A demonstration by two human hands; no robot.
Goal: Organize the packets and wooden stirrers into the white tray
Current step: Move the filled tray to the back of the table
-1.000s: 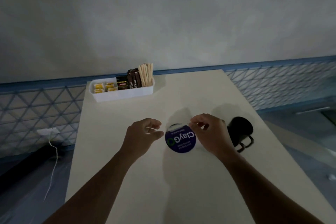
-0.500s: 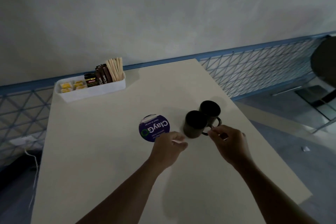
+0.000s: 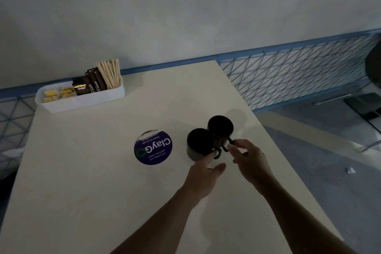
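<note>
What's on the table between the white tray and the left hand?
A round purple sticker, flat on the table, shown in the head view.

You have a single view, from the camera on your head. It looks forward and steeply down over the bench [image 3: 82, 202] toward the wall [image 3: 185, 6], turned a little to your right, so the bench's right edge runs diagonally, with the mesh railing [image 3: 299, 72] and floor [image 3: 329, 161] beyond it. Your forearms enter from the bottom. Your left hand [image 3: 203, 173] and right hand [image 3: 247, 161] are close to the lens, just right of centre, beside the near mug [image 3: 199, 142] and far mug [image 3: 220, 128]. The white tray [image 3: 86, 102] sits far off at the upper left, against the wall.
</note>
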